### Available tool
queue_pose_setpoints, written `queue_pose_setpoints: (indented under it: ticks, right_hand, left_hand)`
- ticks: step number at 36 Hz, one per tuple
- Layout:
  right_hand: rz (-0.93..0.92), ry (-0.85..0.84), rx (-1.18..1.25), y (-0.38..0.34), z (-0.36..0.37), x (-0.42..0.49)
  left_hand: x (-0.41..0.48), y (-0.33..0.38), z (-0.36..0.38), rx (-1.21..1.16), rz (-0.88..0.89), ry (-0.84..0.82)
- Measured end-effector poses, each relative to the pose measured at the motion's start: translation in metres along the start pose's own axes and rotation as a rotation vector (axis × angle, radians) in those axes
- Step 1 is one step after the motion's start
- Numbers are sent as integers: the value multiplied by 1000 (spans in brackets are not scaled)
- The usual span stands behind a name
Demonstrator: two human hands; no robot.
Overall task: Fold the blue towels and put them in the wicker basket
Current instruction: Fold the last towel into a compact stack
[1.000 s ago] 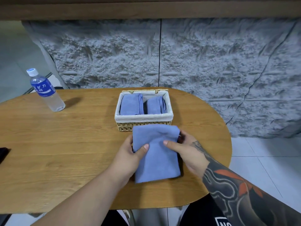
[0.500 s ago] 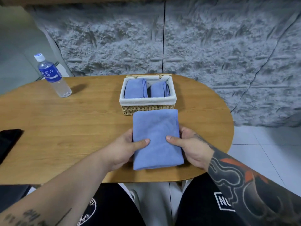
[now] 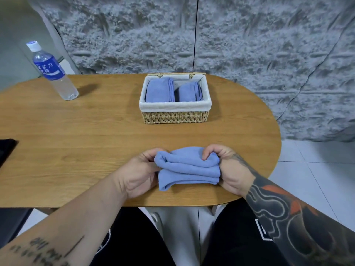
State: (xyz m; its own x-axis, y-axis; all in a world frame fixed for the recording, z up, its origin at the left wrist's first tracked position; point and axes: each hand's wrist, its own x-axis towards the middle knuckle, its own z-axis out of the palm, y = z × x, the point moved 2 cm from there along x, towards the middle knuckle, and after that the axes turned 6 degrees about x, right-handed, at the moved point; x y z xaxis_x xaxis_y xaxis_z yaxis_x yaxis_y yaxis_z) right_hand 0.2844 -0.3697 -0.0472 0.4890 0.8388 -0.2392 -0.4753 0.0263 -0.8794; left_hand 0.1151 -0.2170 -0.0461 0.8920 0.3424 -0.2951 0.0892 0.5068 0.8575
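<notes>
Wicker basket (image 3: 174, 117) (bottle (image 3: 51, 72) far left) beyond towel (image 3: 188, 166)

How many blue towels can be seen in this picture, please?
3. The left towel and right towel sit folded inside the wicker basket. The third towel is on the table, held by the left hand and right hand. Others may hide underneath.

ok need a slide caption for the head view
Left hand and right hand grip a folded blue towel on the table before a wicker basket holding two more towels.
</notes>
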Motion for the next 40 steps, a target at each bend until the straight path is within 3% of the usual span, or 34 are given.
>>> queue_pose_setpoints:
  ticks: [6, 11, 18, 22, 30, 35, 38, 40]
  right_hand:
    - [58, -4, 154, -6, -3, -5]
    - [36, 28, 223, -9, -8, -5]
    - [-50, -1, 118, -6, 1, -7]
    - [-72, 66, -30, -1, 7, -6]
    - [67, 135, 99, 3, 20, -5]
    - [85, 182, 117, 1, 12, -1]
    - [97, 125, 163, -5, 10, -5]
    - [47, 184, 164, -4, 4, -5]
  left_hand:
    - [-2, 1, 2, 16, -32, 33]
    - [0, -2, -6, -108, -55, 17]
    - [0, 5, 8, -54, -100, 107]
    - [-3, 10, 13, 58, -126, 71]
    - [1, 10, 15, 333, -152, 67]
    - [-5, 0, 1, 194, -126, 7]
    - [-6, -5, -2, 134, -89, 42]
    - [-5, -7, 1, 169, -67, 75]
